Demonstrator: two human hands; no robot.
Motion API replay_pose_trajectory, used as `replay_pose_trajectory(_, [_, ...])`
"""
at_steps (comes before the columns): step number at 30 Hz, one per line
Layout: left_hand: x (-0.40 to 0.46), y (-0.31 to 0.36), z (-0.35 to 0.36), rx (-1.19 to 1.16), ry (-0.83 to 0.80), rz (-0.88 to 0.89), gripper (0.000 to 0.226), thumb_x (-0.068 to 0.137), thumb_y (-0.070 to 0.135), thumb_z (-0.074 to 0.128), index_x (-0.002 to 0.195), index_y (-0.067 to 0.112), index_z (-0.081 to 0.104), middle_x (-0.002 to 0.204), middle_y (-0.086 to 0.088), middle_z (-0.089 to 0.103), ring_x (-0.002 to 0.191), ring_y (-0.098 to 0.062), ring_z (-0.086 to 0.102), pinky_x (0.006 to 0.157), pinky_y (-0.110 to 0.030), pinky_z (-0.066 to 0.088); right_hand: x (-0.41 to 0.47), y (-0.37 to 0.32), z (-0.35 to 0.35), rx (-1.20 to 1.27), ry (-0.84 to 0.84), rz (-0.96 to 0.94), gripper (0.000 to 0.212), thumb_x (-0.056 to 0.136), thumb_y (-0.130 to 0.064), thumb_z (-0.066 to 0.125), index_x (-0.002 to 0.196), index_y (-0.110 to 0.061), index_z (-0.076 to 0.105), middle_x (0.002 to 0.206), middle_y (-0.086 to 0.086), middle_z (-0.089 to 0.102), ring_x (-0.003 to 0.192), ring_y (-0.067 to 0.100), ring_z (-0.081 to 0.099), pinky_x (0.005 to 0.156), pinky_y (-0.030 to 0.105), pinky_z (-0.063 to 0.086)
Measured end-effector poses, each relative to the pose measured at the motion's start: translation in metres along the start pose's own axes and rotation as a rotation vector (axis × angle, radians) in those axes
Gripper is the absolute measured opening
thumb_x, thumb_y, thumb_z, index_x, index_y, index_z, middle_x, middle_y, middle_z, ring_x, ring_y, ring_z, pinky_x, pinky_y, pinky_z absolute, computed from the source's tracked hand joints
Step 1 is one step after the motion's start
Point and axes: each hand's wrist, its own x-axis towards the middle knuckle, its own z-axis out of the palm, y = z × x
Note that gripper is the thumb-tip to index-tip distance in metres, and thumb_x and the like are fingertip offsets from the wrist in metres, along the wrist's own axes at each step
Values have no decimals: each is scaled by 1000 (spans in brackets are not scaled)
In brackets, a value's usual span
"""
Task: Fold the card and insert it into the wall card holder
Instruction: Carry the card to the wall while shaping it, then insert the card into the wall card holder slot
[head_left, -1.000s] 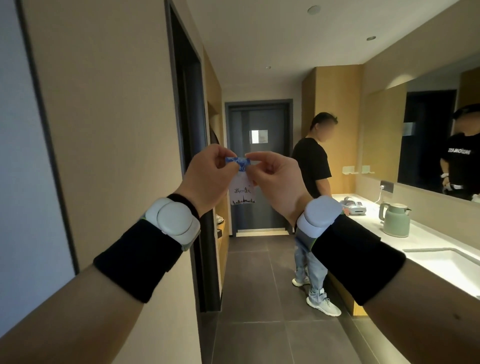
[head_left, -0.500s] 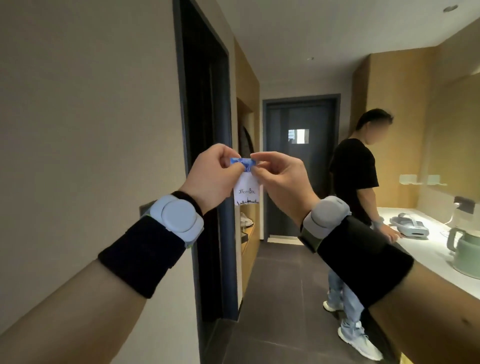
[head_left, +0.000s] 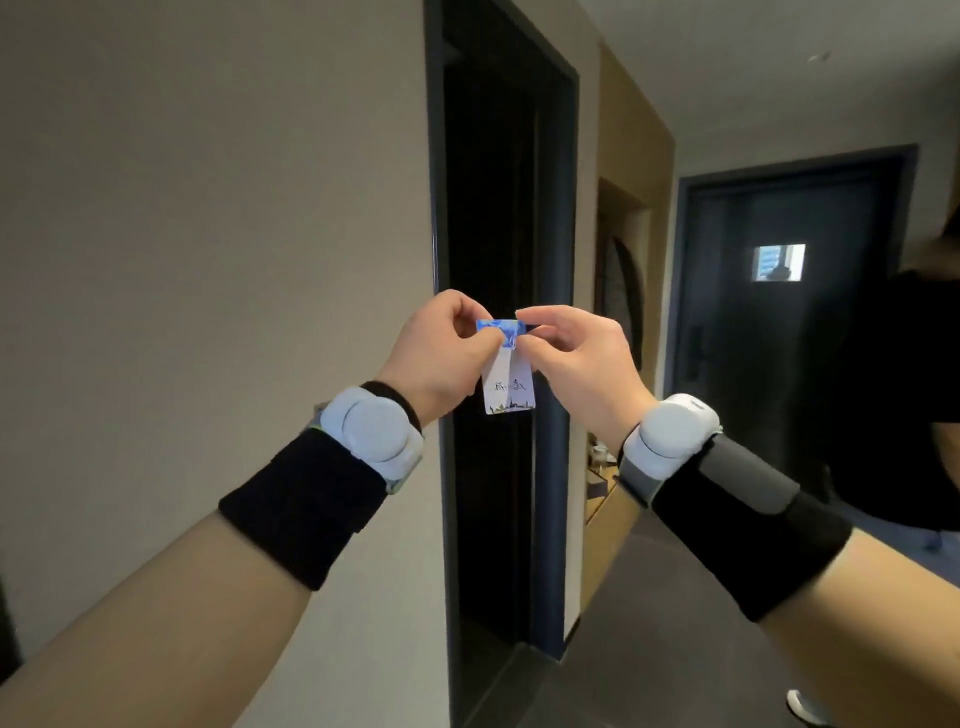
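**Both hands pinch the card in a hallway**

A plain beige wall (head_left: 208, 260) fills the left of the scene, ending at a dark-framed doorway (head_left: 498, 182) that opens onto blackness. Past it runs a wood-panelled stretch (head_left: 631, 156), and far down the corridor stands a dark door (head_left: 769, 338) with a small bright window (head_left: 779, 262) in it. The floor (head_left: 649, 649) is grey tile. At the right edge another person in a black shirt (head_left: 904, 405) is partly in view, with one white shoe (head_left: 805, 709) low in the corner.

Both forearms reach forward at chest height, each with a black wristband and a white device strapped at the wrist. The left hand (head_left: 441, 358) and right hand (head_left: 582, 364) meet in front of the doorway, fingers curled. Each hand's grip is closed, thumb against forefinger, on the top of the card (head_left: 506, 384). The card's blue upper edge (head_left: 498, 327) is bent over between the fingertips, while its white lower part, printed with dark script and a skyline, hangs down between the two palms, held in the air and touching nothing else.
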Motion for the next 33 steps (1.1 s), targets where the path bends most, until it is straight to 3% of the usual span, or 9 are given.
replay_pose_trajectory(4, [15,-19,7,44,30,-19,5,80,30,62,79,27,58,67,4,64,40,-4,58,37,-16,39,22,31,9,47,-32,-25,28,89,-28,67,117,-31,69,89,-15,76,90,0,72,75,20,61])
replay_pose_trajectory(12, [58,-68,11,97,111,-40,14,85,36,61,78,25,66,67,8,67,39,-5,56,39,-24,44,70,82,43,146,-132,-61,26,94,-22,66,120,-25,68,96,-8,75,92,-7,70,64,10,55])
replay_pose_trajectory(17, [90,-101,2,179,180,-95,15,85,37,61,77,25,66,70,3,69,37,-6,53,39,-24,45,110,107,74,193,-191,-69,27,93,-22,68,119,-20,70,95,-8,77,89,0,73,68,14,58])
replay_pose_trajectory(25, [113,-127,-2,246,243,-172,12,82,31,61,74,23,63,57,10,61,34,-10,50,38,-22,44,145,141,114,294,-253,-88,23,92,-21,69,114,-23,70,80,-20,76,83,-4,73,66,9,56])
replay_pose_trajectory(33, [129,-149,16,398,328,-274,12,90,19,60,79,15,62,49,10,57,30,-3,49,33,-14,37,181,193,145,438,-366,-113,21,91,-17,69,111,-22,72,84,-12,77,80,0,75,64,15,58])
